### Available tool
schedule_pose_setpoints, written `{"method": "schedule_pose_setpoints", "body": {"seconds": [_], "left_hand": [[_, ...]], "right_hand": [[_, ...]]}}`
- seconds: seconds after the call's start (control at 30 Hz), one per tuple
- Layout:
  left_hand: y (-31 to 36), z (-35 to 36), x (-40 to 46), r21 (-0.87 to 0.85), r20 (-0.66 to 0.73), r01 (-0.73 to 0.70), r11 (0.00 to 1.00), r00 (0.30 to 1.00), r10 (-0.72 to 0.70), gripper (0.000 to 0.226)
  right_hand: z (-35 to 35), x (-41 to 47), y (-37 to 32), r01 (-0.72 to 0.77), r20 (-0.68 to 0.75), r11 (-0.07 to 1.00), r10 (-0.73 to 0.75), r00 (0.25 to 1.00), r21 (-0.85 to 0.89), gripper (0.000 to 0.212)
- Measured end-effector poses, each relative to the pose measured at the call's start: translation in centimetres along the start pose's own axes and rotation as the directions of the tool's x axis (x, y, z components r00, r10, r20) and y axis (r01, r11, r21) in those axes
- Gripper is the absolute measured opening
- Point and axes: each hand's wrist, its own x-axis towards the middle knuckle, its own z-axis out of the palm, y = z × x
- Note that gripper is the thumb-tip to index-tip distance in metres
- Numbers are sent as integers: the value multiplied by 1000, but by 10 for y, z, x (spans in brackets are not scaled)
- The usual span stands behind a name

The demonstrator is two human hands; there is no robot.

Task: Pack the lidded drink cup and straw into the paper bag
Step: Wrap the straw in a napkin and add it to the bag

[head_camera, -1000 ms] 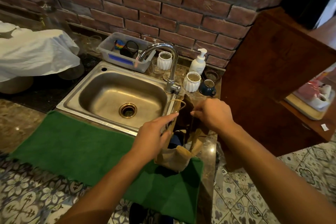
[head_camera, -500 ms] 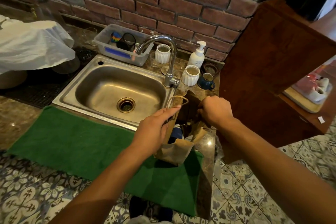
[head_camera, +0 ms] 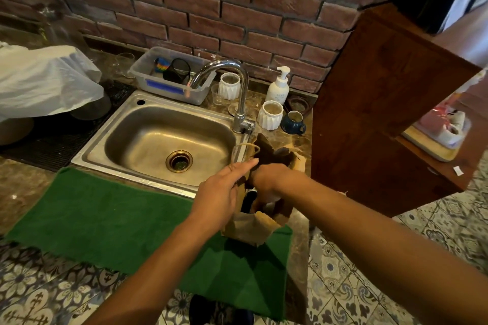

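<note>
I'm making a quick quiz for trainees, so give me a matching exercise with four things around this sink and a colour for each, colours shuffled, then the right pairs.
Things:
1. towel on the counter
2. paper bag
3. soap pump bottle
4. small mug beside the ribbed cup

Colours:
A. white
B. dark blue
C. green
D. brown

Right pairs: 1-C, 2-D, 3-A, 4-B
</note>
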Motion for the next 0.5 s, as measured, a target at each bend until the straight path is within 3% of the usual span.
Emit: {"method": "schedule_pose_setpoints", "body": {"seconds": [0.17,0.5], "left_hand": [[-3,-2,-2,11,7,-12,1000,1000,12,79],[-5,-7,-7,13,25,-16,1000,1000,16,80]], "right_hand": [[12,17,-19,-6,200,1000,3,980,10,44],[13,15,30,-3,95,986,-13,995,167,46]]}}
